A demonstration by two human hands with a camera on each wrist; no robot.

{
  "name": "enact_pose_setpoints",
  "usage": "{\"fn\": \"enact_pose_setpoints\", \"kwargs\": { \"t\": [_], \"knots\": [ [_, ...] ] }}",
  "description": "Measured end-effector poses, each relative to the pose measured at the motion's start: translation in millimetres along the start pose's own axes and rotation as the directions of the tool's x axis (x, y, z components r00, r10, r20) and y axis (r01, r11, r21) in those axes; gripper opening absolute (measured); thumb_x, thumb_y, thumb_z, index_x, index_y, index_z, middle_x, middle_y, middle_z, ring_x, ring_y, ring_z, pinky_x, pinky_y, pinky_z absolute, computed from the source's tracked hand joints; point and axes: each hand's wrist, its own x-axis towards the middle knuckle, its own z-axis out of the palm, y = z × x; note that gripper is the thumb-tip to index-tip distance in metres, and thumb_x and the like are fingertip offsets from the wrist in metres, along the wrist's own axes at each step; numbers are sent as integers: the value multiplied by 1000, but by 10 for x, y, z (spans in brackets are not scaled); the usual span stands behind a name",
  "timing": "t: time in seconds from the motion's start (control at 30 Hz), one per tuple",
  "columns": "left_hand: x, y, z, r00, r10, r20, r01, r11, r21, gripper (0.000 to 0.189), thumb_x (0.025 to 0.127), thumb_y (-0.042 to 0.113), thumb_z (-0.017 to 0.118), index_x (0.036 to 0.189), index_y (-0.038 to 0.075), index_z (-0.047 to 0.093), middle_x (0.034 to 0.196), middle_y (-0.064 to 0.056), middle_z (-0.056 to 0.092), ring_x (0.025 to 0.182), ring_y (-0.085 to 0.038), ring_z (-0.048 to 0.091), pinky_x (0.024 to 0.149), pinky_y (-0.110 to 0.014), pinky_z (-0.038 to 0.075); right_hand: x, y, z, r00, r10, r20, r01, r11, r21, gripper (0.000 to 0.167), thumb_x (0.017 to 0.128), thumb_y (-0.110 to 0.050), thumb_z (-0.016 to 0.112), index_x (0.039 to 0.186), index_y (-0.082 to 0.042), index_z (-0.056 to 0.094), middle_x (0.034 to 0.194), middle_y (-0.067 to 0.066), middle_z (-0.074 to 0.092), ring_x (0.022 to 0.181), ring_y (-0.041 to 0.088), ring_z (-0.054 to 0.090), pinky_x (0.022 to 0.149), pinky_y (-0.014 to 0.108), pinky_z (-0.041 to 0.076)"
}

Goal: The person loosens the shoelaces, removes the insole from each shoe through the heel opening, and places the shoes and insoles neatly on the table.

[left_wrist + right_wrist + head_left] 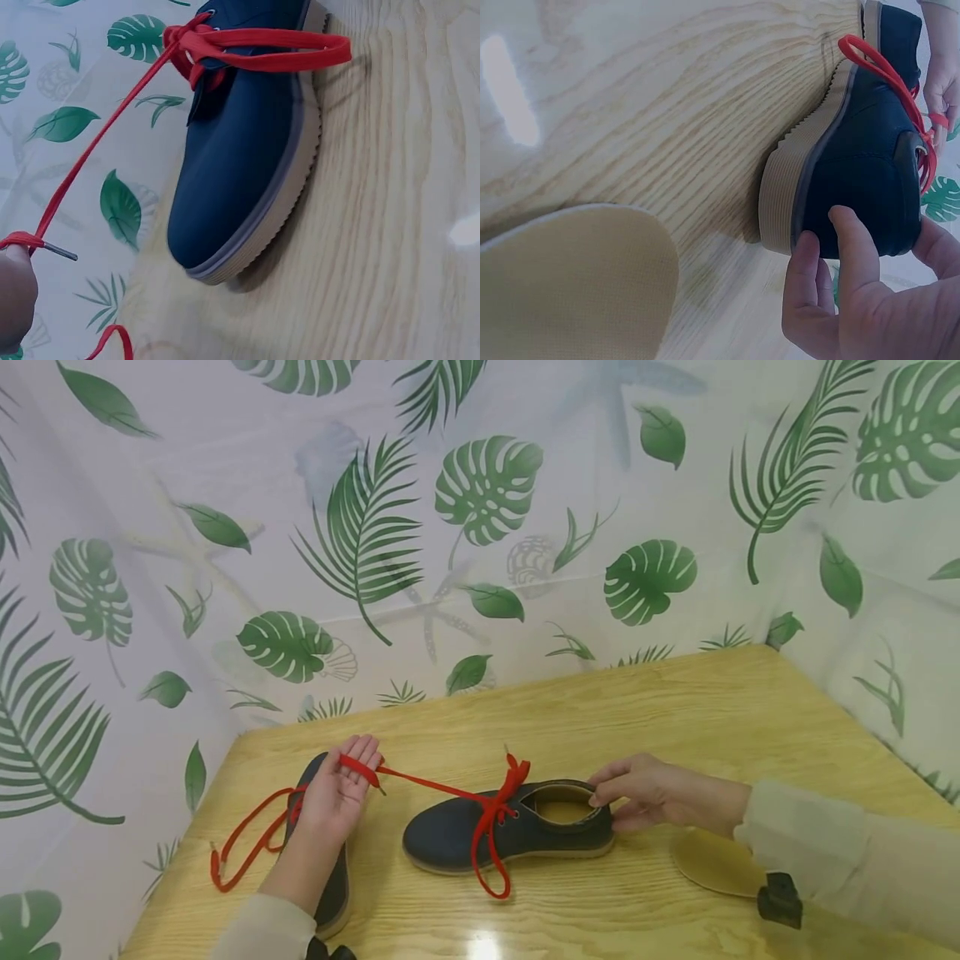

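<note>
A dark blue lace-up shoe [450, 831] stands sole down on the table, its red shoelace [495, 814] tied in a bow. My left hand [337, 793], palm turned up, holds one end of that lace across its fingers. From there the lace runs straight to the knot; its metal tip [60, 251] pokes out beside the hand in the left wrist view. My right hand [870, 300] grips the shoe's heel [855, 202], fingers on the back and side, thumb near the collar. A second dark shoe [333, 893] lies under my left forearm, partly hidden.
Loose red lace [247, 843] from the second shoe trails over the wooden table [600, 718] at the left. A tan insole [712, 860] lies beneath my right wrist. Behind the table hangs a leaf-patterned cloth [487, 485].
</note>
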Motion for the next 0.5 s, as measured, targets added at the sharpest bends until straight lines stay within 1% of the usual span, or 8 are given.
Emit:
{"fn": "enact_pose_setpoints", "kwargs": {
  "t": [0.03,0.1,0.17,0.3,0.37,0.43,0.47,0.5],
  "knots": [
    [-2,28,3,1000,-1,-15,1,1000,-12,54,103,30,27,153,13,13,158,-4,17,142,-14,25,111,-26,26,-2,-1,1,1000,-1,-1,1,1000,4,52,85,-5,66,132,7,47,110,13,61,92,28,66,73,36,58],
    [-8,86,0,1000,11,-25,-11,1000,0,55,103,30,29,153,14,14,158,-3,19,141,-14,27,110,-26,27,-7,2,-3,1000,-5,3,5,1000,3,53,86,-6,65,133,7,46,111,14,60,92,29,66,74,36,58],
    [-16,159,-13,999,20,-29,-20,1000,-6,54,103,30,30,153,16,14,157,-1,19,141,-13,27,111,-26,27,-8,3,-4,1000,-4,1,4,1000,3,53,86,-5,65,133,7,46,113,15,60,94,30,66,75,37,58],
    [-41,383,-58,999,21,-39,-23,998,-52,53,103,31,28,153,21,13,158,4,16,141,-8,23,112,-23,22,-4,10,-1,1000,-6,7,6,1000,-5,53,85,-6,66,133,7,46,119,19,57,100,34,64,78,39,57],
    [-41,526,-91,999,18,-51,-24,994,-104,52,103,32,28,153,24,14,157,7,15,141,-6,22,112,-23,20,-1,11,2,1000,-4,7,4,1000,-3,53,85,-6,66,133,7,46,121,20,56,102,35,63,79,40,56],
    [-36,678,-131,997,21,-80,-35,983,-180,50,104,29,32,152,27,19,155,9,21,140,-4,23,112,-22,20,-2,13,-2,1000,-8,15,8,1000,-6,54,86,-6,66,134,7,46,122,21,55,103,36,63,80,40,56],
    [-38,753,-161,996,33,-83,-51,974,-220,49,104,29,32,151,28,20,153,10,23,139,-4,23,111,-22,19,-4,11,-4,1000,-9,16,9,1000,-7,54,86,-6,65,134,7,45,122,21,55,103,37,63,80,41,56],
    [-40,829,-194,995,38,-92,-62,959,-276,48,103,29,34,150,29,23,151,10,29,138,-3,24,111,-22,20,-8,9,-6,1000,-9,16,9,1000,-7,53,86,-6,65,134,7,45,122,21,55,103,37,63,80,41,56]
  ]
}}
